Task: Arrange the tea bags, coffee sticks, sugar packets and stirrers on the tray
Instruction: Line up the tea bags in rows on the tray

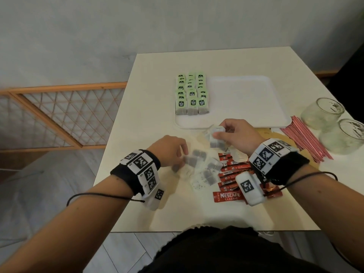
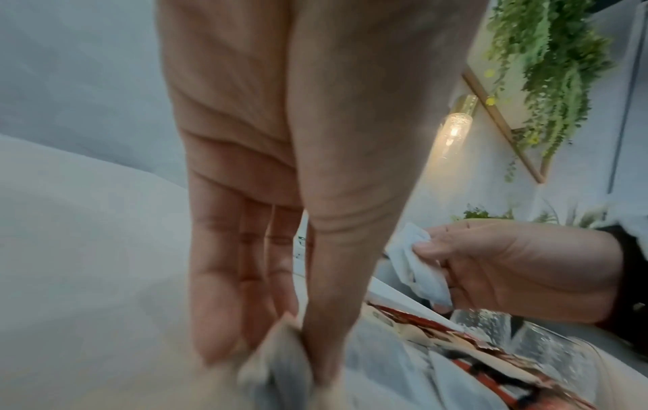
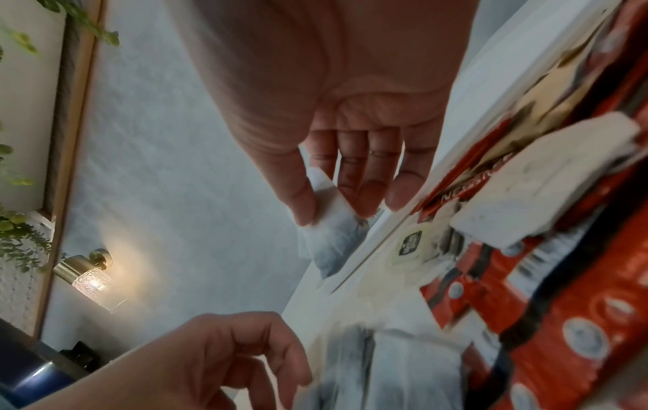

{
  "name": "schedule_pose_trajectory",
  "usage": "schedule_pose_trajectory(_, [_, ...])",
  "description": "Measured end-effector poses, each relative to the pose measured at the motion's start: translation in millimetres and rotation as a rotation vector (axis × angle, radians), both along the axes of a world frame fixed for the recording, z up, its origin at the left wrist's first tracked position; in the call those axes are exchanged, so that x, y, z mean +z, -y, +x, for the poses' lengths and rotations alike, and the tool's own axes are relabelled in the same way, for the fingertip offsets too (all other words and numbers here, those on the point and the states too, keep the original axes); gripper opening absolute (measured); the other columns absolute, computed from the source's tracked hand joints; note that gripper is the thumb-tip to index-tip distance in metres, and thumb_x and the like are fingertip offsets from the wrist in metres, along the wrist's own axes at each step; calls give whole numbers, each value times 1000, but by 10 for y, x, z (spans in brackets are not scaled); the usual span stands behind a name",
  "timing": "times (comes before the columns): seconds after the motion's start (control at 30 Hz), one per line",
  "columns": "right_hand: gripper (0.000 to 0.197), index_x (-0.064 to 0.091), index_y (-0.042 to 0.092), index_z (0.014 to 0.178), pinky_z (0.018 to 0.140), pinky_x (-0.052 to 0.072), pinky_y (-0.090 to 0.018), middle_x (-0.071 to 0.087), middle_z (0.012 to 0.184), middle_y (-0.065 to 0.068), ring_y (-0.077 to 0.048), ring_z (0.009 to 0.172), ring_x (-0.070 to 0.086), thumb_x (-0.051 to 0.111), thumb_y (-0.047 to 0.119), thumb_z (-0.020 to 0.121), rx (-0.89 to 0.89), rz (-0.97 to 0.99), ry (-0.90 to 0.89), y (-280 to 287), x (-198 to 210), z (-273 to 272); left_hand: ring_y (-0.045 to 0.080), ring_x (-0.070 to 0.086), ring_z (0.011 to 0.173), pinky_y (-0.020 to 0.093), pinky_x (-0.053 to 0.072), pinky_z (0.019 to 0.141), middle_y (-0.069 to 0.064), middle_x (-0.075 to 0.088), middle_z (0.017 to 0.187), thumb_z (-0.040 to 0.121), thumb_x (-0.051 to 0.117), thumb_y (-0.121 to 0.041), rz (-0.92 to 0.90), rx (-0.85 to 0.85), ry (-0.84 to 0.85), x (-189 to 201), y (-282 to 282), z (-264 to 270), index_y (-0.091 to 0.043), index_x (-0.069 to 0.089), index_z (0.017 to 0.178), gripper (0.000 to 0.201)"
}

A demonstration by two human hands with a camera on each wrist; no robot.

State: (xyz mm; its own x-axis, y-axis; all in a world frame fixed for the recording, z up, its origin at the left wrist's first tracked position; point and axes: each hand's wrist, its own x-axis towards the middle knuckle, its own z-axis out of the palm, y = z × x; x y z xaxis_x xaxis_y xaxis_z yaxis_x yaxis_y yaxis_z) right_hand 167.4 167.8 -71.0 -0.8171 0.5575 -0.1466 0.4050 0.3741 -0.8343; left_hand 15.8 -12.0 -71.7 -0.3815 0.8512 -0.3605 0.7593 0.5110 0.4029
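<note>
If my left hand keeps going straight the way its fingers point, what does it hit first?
Probably the loose tea bags on the table: the left hand already pinches one, and the red coffee sticks lie beyond. Depth is unclear.

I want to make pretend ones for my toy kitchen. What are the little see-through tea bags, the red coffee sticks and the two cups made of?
The loose tea bags look like thin, matte filter paper: dark tea shows through.
The red coffee sticks look like glossy printed foil or plastic film; which one is unclear.
The two cups look like clear glass, cloudy in places: you can see through the walls.
</note>
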Motion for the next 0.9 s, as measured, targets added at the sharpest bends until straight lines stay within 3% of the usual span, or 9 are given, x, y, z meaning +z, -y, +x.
schedule_pose_trajectory(0.1, [16,63,19,75,81,55,-46,68,78,-4,-20,72,63,75,28,81,-8,6,6,-58,-5,-34,14,55,82,24,43,70,2,63,108,88,66,-18,88,129,7,-11,-67,-60,-19,62,106,18])
schedule_pose_trajectory(0.2, [14,62,21,77,80,55,-42,71,82,-4,-19,75,64,75,23,81,-5,49,18,-98,28,-52,14,52,92,26,41,77,-4,55,109,75,82,-30,-34,91,56,6,-102,-102,-23,57,110,44])
schedule_pose_trajectory(0.27, [10,64,22,81,82,56,-39,72,84,-1,-19,81,67,75,22,82,10,58,18,-130,50,-74,16,54,93,26,42,76,-2,56,109,67,87,-27,-106,59,37,8,-130,-109,-23,55,107,51])
schedule_pose_trajectory(0.37, [7,69,17,91,85,55,-37,74,89,0,-19,88,69,71,22,86,42,56,18,-181,89,-110,18,55,94,26,41,74,-1,56,106,71,85,-25,-146,81,28,10,-155,-134,-21,52,105,47])
schedule_pose_trajectory(0.47, [4,70,21,91,79,52,-27,73,87,6,-8,83,68,70,21,87,74,58,5,-230,133,-137,14,58,81,26,45,69,-2,61,97,86,71,-28,-148,82,74,74,-148,-207,-16,54,109,31])
schedule_pose_trajectory(0.57, [6,69,23,84,73,49,-21,74,83,6,-6,77,69,72,18,86,150,-17,23,-269,230,-166,16,61,79,33,58,78,3,61,90,96,58,-21,50,219,316,109,-165,-307,-3,59,103,20])
schedule_pose_trajectory(0.7, [16,72,12,101,77,57,-23,76,94,0,-15,86,73,73,15,85,288,-200,26,-254,342,-260,12,58,77,28,59,77,-2,64,85,99,52,-12,361,521,651,90,-300,-277,7,63,111,25])
schedule_pose_trajectory(0.8, [22,71,12,104,71,54,-21,75,97,-10,-14,81,72,74,9,82,270,-230,-8,-242,319,-392,24,67,85,31,60,75,16,69,100,99,49,-9,395,609,883,94,-443,-158,6,62,117,26])
schedule_pose_trajectory(0.9, [20,69,24,93,76,53,-37,65,94,-35,-31,66,61,79,15,78,207,-114,-3,-303,264,-508,36,71,90,40,62,76,24,64,121,102,42,-16,427,702,1187,126,-542,-92,-1,53,131,34])
